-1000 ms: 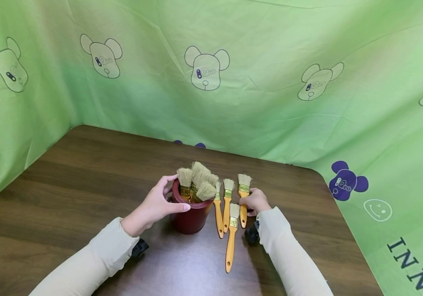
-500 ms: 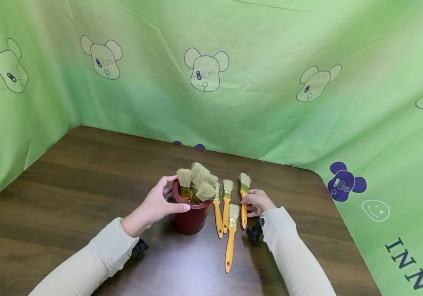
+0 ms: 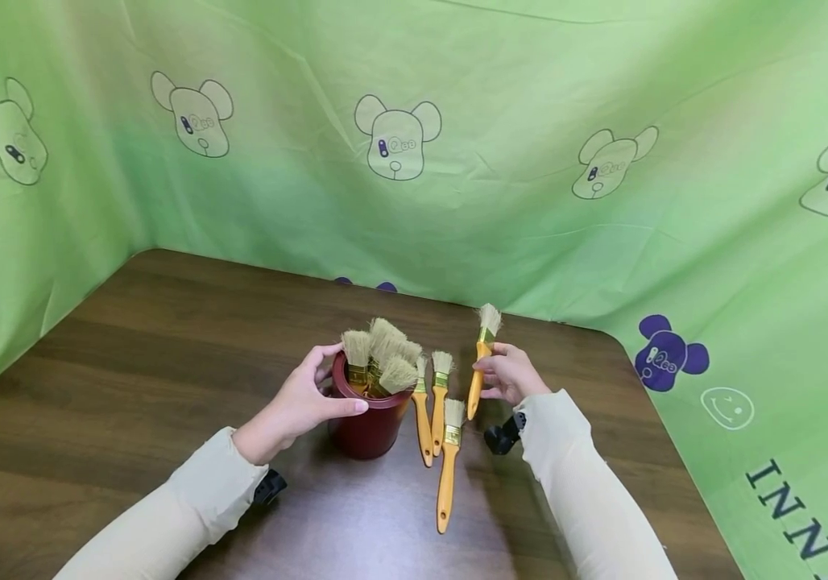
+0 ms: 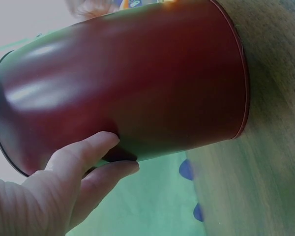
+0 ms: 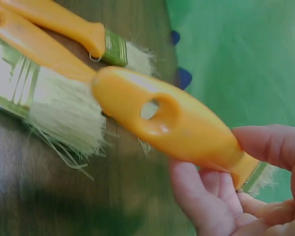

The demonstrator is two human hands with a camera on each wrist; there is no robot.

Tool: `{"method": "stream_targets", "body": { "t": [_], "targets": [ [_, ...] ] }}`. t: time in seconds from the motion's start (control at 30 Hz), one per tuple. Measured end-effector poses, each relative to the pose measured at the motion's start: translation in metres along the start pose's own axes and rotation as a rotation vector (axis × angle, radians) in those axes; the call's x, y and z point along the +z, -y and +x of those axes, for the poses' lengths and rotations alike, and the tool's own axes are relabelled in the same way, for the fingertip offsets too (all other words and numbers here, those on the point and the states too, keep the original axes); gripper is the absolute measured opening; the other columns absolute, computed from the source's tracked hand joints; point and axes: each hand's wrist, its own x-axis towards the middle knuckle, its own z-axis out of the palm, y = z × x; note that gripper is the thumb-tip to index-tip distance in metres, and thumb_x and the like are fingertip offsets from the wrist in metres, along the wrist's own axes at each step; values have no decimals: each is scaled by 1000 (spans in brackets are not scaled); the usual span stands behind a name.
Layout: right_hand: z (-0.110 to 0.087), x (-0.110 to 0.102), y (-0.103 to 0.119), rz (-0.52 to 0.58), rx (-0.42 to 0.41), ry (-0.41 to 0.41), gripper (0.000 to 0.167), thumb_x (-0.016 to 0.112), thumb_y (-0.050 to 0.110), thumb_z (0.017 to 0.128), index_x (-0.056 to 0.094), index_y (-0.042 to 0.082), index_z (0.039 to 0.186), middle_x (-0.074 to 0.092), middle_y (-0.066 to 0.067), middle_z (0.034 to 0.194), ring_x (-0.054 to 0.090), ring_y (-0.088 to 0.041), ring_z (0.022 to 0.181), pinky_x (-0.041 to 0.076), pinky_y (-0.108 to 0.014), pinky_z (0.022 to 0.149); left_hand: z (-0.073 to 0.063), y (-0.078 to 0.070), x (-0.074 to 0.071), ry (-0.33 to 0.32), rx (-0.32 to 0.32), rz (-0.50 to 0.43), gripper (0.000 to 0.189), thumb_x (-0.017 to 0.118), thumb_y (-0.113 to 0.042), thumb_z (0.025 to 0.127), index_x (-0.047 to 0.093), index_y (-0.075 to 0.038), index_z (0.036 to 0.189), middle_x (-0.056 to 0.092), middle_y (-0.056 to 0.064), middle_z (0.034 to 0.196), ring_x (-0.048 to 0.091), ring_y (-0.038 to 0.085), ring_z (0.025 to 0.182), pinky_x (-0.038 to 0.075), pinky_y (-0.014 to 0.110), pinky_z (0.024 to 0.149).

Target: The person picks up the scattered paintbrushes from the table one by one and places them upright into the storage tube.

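Note:
A dark red bucket stands on the table, with several paintbrushes in it, bristles up. Its rim and side are gripped by my left hand, thumb at the near side; the left wrist view shows fingers against the bucket's wall. Up off the table, my right hand pinches the orange handle of a paintbrush, bristles pointing up and away. In the right wrist view that handle, with its hanging hole, crosses the middle, thumb and fingers near its metal band.
Three more paintbrushes lie on the wooden table right of the bucket: one close against it, one beside that, and one nearer me. A green printed cloth hangs behind the table.
My right hand has lifted the rightmost paintbrush off the table, raising it and tilting its bristles to the right. The left hand keeps its place on the bucket.

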Motion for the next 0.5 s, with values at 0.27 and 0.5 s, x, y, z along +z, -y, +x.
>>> {"method": "stream_targets", "body": {
  "t": [0.27, 0.5],
  "targets": [
    [-8, 9, 4, 51, -99, -87, 71, 52, -8, 87, 22, 7, 149, 55, -7, 92, 56, -12, 64, 53, -27, 50, 1, 1, 0, 1, 4, -5, 84, 79, -3, 75, 31, -2, 144, 47, 23, 138, 44, 36, 129, 46, 45, 95],
    [-20, 15, 9, 150, -241, -69, 78, 50, -13, 85, 19, 10, 152, 48, -4, 97, 57, -9, 74, 57, -33, 66, 1, 2, -1, -1, 11, -1, 84, 79, -3, 75, 31, -1, 144, 46, 23, 139, 43, 36, 130, 44, 46, 97]
  ]
}}
